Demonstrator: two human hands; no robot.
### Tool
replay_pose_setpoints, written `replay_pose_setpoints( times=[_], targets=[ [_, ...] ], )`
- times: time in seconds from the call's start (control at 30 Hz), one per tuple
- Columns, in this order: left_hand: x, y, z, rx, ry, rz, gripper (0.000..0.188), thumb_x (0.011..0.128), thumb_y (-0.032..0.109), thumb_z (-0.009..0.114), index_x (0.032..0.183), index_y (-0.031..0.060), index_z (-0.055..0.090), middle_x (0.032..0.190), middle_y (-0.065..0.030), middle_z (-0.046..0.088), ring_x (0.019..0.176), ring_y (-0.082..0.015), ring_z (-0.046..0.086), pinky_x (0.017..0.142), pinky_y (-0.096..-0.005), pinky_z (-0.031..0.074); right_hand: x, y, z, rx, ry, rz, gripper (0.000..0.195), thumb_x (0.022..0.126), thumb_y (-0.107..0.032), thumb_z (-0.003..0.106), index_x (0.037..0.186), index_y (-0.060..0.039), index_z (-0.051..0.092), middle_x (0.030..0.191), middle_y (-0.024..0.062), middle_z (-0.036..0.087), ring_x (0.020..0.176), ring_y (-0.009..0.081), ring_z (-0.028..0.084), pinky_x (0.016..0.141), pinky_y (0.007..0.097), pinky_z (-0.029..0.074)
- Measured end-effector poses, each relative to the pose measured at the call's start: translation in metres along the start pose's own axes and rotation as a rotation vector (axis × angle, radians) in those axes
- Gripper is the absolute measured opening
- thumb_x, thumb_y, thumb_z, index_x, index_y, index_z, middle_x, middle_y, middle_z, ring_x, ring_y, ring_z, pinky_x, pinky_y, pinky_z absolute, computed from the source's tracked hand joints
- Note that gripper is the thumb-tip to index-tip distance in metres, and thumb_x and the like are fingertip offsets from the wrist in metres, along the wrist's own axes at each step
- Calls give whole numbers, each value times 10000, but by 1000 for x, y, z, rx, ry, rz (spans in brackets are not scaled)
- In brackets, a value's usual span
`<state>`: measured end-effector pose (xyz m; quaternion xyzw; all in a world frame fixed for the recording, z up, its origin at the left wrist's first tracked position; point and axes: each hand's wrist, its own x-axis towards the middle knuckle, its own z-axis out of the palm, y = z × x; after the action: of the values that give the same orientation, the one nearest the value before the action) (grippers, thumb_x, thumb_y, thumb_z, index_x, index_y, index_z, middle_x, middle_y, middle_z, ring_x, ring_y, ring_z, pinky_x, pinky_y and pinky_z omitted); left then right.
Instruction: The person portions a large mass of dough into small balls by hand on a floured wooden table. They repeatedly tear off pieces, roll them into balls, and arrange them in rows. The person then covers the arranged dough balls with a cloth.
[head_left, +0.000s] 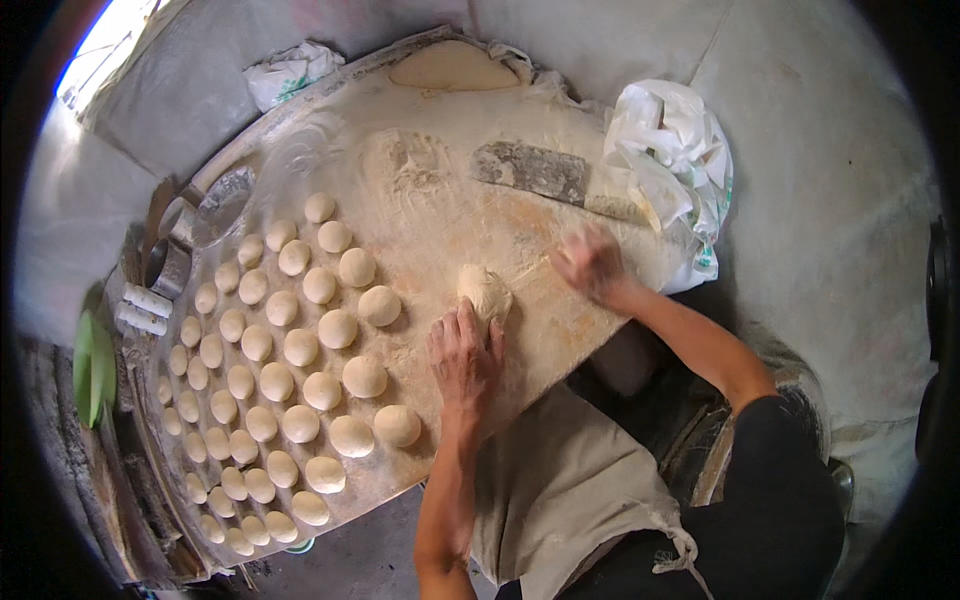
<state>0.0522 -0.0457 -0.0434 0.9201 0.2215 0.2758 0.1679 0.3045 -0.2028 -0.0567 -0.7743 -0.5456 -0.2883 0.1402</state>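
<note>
My left hand (466, 352) rests on the near end of a lump of dough (484, 291), its fingers touching it on the floured wooden board (525, 360). To the right, my right hand (589, 261) is blurred and curled over the board, apart from the lump; whether it holds anything is unclear. Rows of round dough balls (301, 347) cover the board's left half. Beyond my right hand lies a grey, flour-crusted slab-like object (531, 171), and loose flour (409, 161) is heaped left of it. A large flattened piece of dough (454, 66) lies at the far edge.
A white plastic bag (671, 150) bulges at the board's right side, another plastic bag (291, 73) at the back left. Metal cups (169, 266), a round floured container (225, 204) and white rolls (145, 308) line the left edge. A green object (94, 367) hangs beyond.
</note>
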Motion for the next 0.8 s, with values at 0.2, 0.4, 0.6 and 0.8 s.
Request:
replay_pose_setpoints(
  times=[0.2,0.4,0.6,0.8],
  targets=[
    [1,-8,3,22,-12,22,555,943,297,741,1386,-17,625,1185,-210,685,1086,-389,640,952,-503,512,24,-46,42,122,70,201,120,914,-156,712,958,-55,663,979,147,658,987,355,661,864,501,544],
    [2,-5,-1,21,17,15,575,937,311,749,1394,-14,623,1169,-210,692,1074,-389,646,950,-502,513,12,-2,7,79,50,162,165,939,-190,721,926,-27,700,956,136,650,918,347,641,861,478,548],
    [0,-15,-2,52,16,25,574,942,313,743,1395,-15,617,1167,-206,691,1072,-390,649,950,-502,512,7,-57,1,272,0,154,210,955,-222,709,1020,-22,712,1054,155,669,986,349,651,889,500,542],
    [7,-4,0,17,8,24,592,929,313,742,1397,-26,609,1144,-206,690,1071,-374,652,945,-500,505,19,-13,-13,113,-19,244,214,996,-218,686,1071,-18,694,1131,190,647,1089,387,639,957,514,532]
  ],
)
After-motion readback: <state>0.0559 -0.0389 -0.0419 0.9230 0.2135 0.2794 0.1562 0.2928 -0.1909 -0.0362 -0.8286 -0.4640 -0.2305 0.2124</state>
